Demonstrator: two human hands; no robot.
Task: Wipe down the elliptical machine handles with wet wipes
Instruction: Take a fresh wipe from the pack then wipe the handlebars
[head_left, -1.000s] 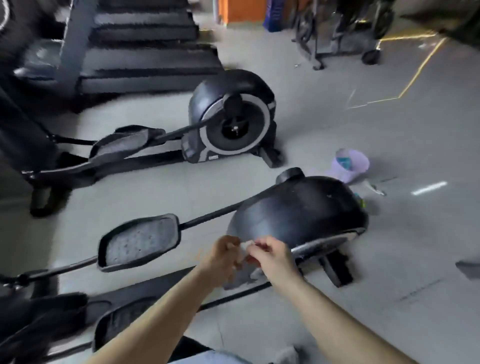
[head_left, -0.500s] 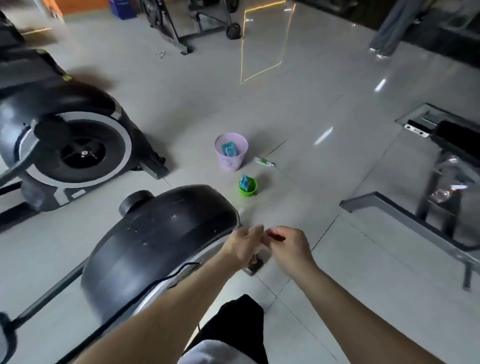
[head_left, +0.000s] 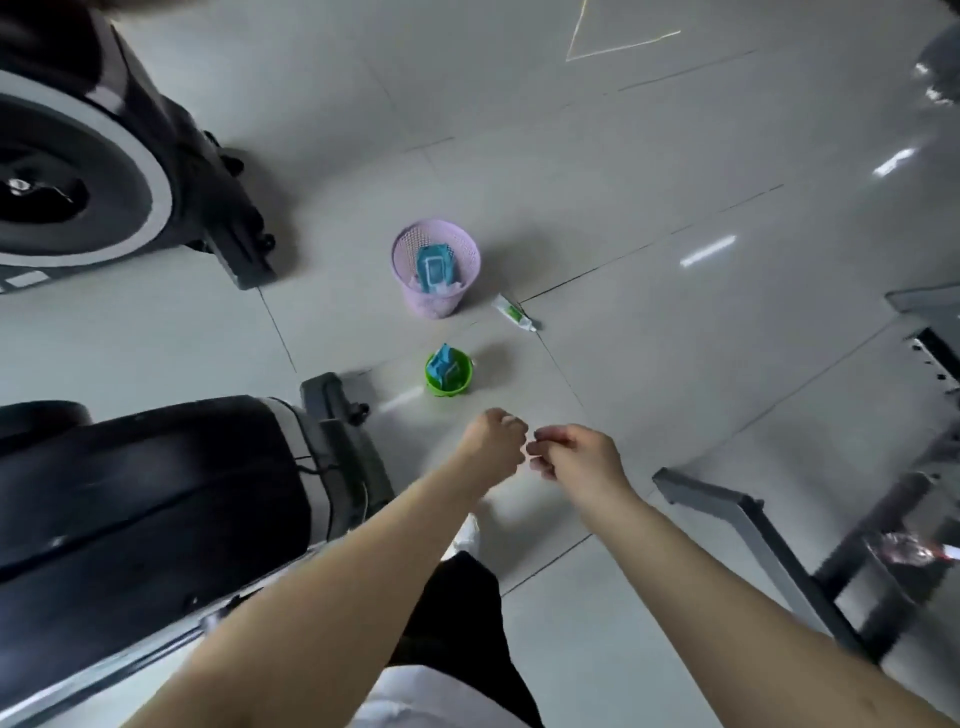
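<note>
L hand (head_left: 493, 441) + R hand (head_left: 576, 460) at centre frame, fingers curled, tips nearly meeting; can't tell if anything is held. Elliptical machine (head_left: 145, 493) housing at lower left, beside L forearm. Blue wipes pack (head_left: 445, 364) in green cup (head_left: 460, 384) just above hands. Purple basket (head_left: 441, 301) further up, 2nd blue pack inside.

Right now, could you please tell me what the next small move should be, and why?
Probably reach forward to the green cup, which holds a blue pack, and draw a wipe. The left hand and right hand hang curled, close together, with no wipe showing between them, and that cup stands nearest.
</note>
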